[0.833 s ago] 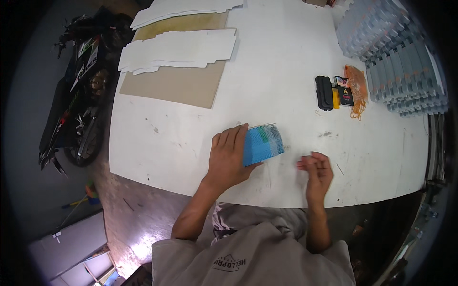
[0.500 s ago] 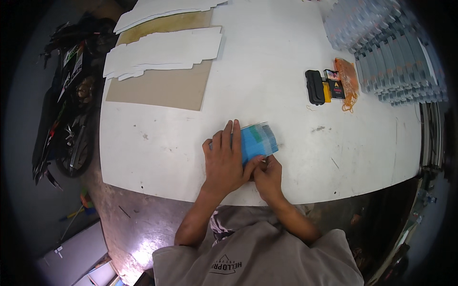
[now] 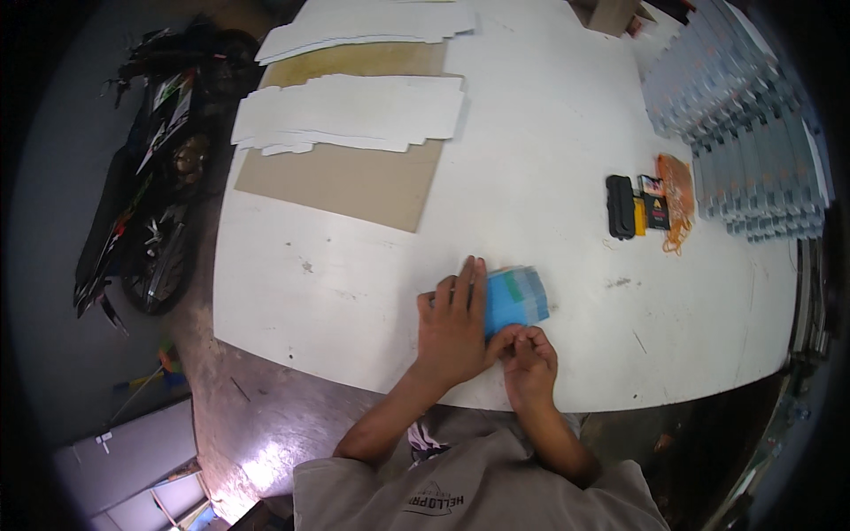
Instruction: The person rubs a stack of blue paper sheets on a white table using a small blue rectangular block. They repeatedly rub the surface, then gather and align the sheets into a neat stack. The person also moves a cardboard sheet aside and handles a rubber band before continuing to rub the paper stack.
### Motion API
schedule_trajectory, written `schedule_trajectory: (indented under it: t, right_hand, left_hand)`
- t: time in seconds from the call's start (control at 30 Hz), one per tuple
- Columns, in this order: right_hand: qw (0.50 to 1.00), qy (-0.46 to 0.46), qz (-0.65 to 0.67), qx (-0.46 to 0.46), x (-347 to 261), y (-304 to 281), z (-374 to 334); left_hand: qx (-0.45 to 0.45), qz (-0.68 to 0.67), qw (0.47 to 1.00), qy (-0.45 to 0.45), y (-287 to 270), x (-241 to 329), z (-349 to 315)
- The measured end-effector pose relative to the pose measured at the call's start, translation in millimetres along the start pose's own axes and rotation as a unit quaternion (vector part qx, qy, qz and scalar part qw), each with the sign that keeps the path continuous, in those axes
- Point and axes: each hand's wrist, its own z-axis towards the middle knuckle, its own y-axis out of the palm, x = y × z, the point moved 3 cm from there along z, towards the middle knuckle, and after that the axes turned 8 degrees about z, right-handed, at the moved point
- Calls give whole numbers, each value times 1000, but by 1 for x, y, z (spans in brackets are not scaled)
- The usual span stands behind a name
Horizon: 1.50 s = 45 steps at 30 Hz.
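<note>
A small stack of blue sheets [image 3: 506, 308], with a green patch and paler grey-blue right end, lies on the white table close to me. My left hand [image 3: 453, 327] rests flat across its left part, fingers stretched out and pointing away, thumb along the near edge. At that same near edge, my right hand [image 3: 532, 358] has its fingers curled and fingertips pinched together beside the left thumb. What the right fingertips hold, if anything, is too small to make out. The left end of the stack is hidden beneath my left hand.
White sheets [image 3: 350, 111] lie fanned on beige board [image 3: 341, 181] at the far left. Right of centre are a black case [image 3: 620, 207], a small black box [image 3: 656, 212] and an orange bag [image 3: 676, 196]. Grey stacked pieces [image 3: 761, 168] stand at right. A motorcycle [image 3: 159, 177] is beyond the left edge.
The whole view has shifted, so the table and its things appear lower and further right. My right fingertips have come out slightly from the stack's near edge; my left hand stays on it.
</note>
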Motion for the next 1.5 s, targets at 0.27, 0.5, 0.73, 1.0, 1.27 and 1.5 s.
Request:
schedule_trajectory:
  t: [0.27, 0.5, 0.73, 1.0, 1.27, 1.5]
  right_hand:
    - [997, -14, -71, 42, -12, -2, 5]
    - [886, -253, -387, 29, -83, 1, 41]
    - [555, -358, -681, -317, 21, 159, 130]
    - [419, -336, -756, -373, 63, 173, 166]
    - [422, -331, -746, -394, 58, 146, 125]
    - [440, -292, -745, -407, 47, 116, 56]
  left_hand:
    - [-2, -20, 1000, 7, -10, 1, 2]
    - [-24, 0, 998, -65, -11, -37, -33]
    - [90, 35, 939, -329, -46, -148, -125]
    - [154, 97, 853, -489, -64, -243, -186]
    - [138, 98, 833, -527, -65, -280, -178]
    - [143, 127, 814, -549, -74, -319, -189]
